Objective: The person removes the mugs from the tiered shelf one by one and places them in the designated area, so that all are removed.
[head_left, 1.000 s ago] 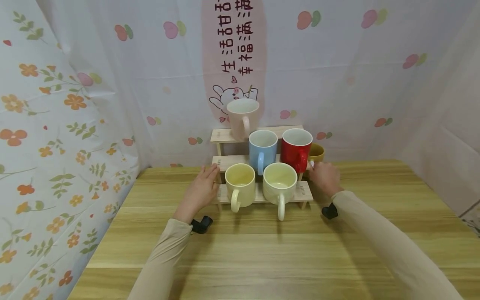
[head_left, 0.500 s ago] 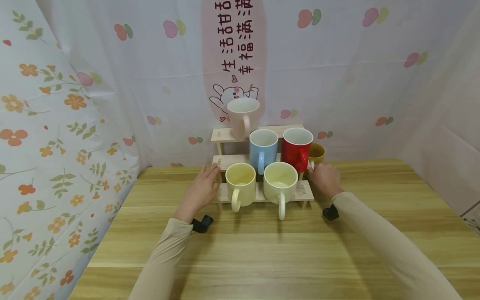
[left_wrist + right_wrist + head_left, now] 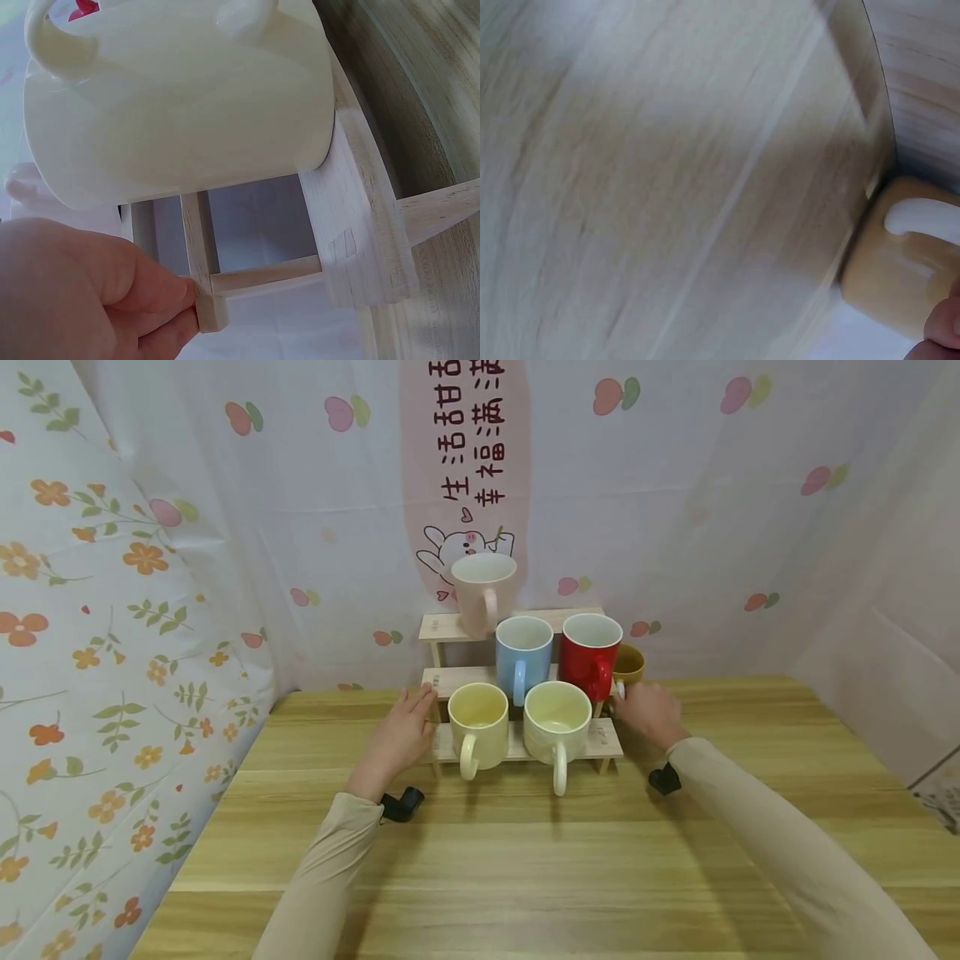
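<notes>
At the table (image 3: pixel 495 877), left fingers (image 3: pixel 171 291) pinch the rack (image 3: pixel 467 680); whether right fingers (image 3: pixel 946 322) hold the mustard mug (image 3: pixel 889 276) is hidden.

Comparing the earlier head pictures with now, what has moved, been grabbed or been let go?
Nothing was visibly moved, taken hold of or let go; the head view only shifts slightly. The left hand stays at the left end of the wooden rack, the right hand at the ochre mug. The pink mug, blue mug, red mug, yellow mug and cream mug keep their places.
</notes>
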`<state>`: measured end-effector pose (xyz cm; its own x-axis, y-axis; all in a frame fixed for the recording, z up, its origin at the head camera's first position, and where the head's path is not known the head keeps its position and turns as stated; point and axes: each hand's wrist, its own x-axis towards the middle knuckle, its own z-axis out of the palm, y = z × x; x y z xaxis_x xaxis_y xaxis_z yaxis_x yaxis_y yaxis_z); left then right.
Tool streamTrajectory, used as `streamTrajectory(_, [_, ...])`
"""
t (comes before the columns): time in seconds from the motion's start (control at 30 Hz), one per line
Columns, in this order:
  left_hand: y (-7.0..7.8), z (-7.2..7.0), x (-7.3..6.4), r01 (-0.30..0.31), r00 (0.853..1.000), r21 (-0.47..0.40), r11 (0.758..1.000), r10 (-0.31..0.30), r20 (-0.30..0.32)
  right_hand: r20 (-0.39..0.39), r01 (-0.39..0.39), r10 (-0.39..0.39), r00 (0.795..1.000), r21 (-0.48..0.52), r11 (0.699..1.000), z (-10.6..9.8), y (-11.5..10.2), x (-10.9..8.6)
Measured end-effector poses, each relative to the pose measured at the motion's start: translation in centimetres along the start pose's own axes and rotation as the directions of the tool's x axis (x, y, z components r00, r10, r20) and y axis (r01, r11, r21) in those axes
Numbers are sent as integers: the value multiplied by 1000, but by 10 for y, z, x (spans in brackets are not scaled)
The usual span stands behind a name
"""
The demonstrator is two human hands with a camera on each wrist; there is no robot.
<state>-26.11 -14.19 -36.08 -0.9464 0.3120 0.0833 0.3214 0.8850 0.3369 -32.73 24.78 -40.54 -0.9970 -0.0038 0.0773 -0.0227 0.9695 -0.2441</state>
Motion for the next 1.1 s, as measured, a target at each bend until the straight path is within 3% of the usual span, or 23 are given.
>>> streamTrajectory(0.47, [1,-1,1,-1,1000,-2,1000,1,4,33,14,-14,999,-9,1000,-15,2,-2])
streamTrajectory(1.1, [1,2,0,-4,1000,-15,1000,4,-10,-40,103,-101,994,26,994,-34,0,-3])
